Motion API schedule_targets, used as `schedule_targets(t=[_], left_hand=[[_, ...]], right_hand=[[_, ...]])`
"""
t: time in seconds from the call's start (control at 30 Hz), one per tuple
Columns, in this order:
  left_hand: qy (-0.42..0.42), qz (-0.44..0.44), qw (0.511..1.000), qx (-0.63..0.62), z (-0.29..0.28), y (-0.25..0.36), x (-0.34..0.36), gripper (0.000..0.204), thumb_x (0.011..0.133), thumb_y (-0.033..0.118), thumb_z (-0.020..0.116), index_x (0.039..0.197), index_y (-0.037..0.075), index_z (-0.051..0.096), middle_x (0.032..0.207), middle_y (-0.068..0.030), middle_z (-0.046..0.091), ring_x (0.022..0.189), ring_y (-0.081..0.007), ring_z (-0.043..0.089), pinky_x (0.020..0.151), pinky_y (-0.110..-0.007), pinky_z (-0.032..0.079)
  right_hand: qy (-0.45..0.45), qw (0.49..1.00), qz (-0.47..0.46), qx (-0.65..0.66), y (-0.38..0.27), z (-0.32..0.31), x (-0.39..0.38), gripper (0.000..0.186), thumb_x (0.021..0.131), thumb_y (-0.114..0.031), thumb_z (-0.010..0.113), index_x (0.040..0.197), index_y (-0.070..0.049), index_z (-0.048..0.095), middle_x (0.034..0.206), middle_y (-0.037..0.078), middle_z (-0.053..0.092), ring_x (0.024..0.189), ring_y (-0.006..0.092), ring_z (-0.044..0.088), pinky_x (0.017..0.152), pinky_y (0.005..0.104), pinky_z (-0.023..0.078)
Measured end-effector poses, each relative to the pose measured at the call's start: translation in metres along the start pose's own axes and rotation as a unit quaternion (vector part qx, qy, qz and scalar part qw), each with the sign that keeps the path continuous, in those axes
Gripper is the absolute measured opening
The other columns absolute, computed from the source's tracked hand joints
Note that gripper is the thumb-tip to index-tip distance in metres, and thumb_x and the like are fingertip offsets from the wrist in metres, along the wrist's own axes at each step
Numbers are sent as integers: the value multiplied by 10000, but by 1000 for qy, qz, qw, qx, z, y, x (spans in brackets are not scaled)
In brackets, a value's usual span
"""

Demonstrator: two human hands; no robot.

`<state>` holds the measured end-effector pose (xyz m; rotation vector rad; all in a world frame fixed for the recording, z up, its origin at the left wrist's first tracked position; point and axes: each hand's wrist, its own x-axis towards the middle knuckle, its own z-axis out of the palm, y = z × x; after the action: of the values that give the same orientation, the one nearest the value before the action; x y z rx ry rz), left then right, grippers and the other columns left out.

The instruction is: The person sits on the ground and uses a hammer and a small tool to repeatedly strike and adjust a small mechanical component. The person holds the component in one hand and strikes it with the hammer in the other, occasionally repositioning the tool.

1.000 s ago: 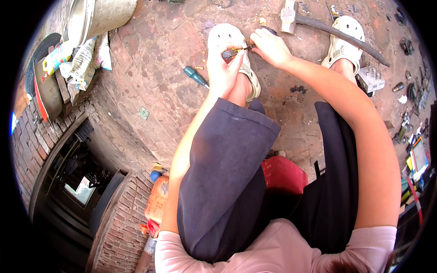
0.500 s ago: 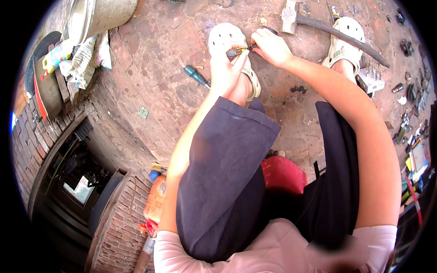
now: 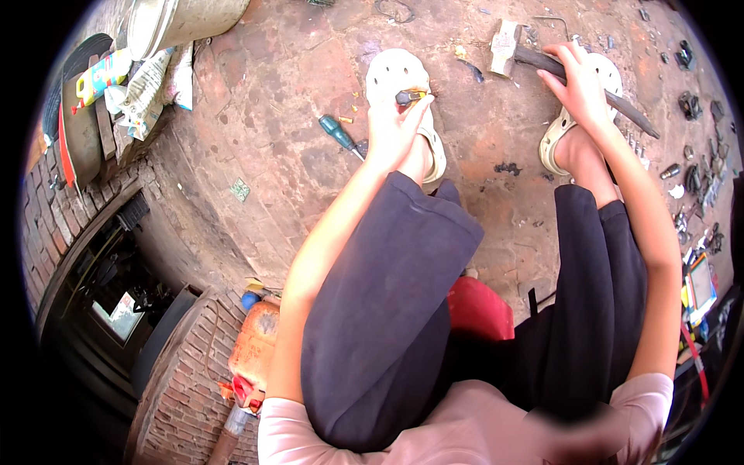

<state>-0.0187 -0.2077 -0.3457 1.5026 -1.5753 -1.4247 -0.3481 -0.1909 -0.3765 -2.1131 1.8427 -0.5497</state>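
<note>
Over the left clog, my left hand is closed, pinching a small dark metal part with a yellow piece at its end. What exactly the part is cannot be made out. My right hand is on a hammer, thumb on one side of its dark handle and fingers on the other. The hammer lies on the floor, its handle reaching across the right clog. Left of my left hand lies a screwdriver with a green handle, beside small brass-coloured bits.
A small black piece lies between the clogs. Dark metal parts are scattered along the right. A whitish bucket and bags stand at the far left. Near my left arm is an orange jerrycan; a red object sits between my legs.
My right hand has left the small part at my left hand and moved right onto the hammer handle. My left hand keeps its pinch. The whole view has shifted slightly.
</note>
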Motion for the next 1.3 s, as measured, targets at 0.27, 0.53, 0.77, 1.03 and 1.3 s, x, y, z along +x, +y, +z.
schedule_targets(t=[0.27, 0.53, 0.77, 1.03, 1.3], left_hand=[[-22, 45, 999, -5, -6, -8, -7, 147, 863, -10, 674, 1006, 1, 643, 958, -68, 680, 893, -124, 630, 808, -258, 488], [-42, 59, 997, -28, -12, -21, -7, 160, 864, -52, 653, 1018, -8, 642, 1061, -81, 650, 987, -157, 614, 864, -276, 489], [-22, 20, 998, -63, -12, -21, -8, 178, 870, -31, 654, 1045, 1, 644, 1021, -59, 674, 941, -134, 625, 854, -268, 488], [-29, -11, 997, -66, -10, -21, -8, 190, 876, -34, 658, 1064, -6, 648, 1038, -57, 679, 960, -122, 624, 863, -262, 490], [-16, -17, 997, -69, -9, -23, -9, 226, 844, -17, 680, 1068, 10, 682, 998, -66, 712, 916, -101, 637, 831, -255, 496]], right_hand=[[-113, 986, 76, -95, 15, 17, -5, 335, 847, -314, 696, 974, -34, 564, 896, 137, 641, 869, 328, 636, 759, 428, 508], [-149, 978, 96, -110, 8, 11, 1, 338, 894, -357, 645, 914, -42, 521, 784, 154, 647, 766, 343, 653, 674, 446, 509], [-174, 980, 65, -69, -6, -14, 11, 411, 887, -426, 648, 879, -15, 631, 727, 187, 645, 725, 362, 648, 649, 444, 495], [-351, 922, 155, 53, -4, -18, 19, 521, 934, -454, 586, 827, 55, 625, 670, 187, 611, 657, 322, 622, 622, 420, 482], [-337, 861, 342, 168, 4, -18, 17, 561, 902, -541, 622, 766, 3, 621, 540, 0, 505, 443, 76, 474, 415, 259, 368]])
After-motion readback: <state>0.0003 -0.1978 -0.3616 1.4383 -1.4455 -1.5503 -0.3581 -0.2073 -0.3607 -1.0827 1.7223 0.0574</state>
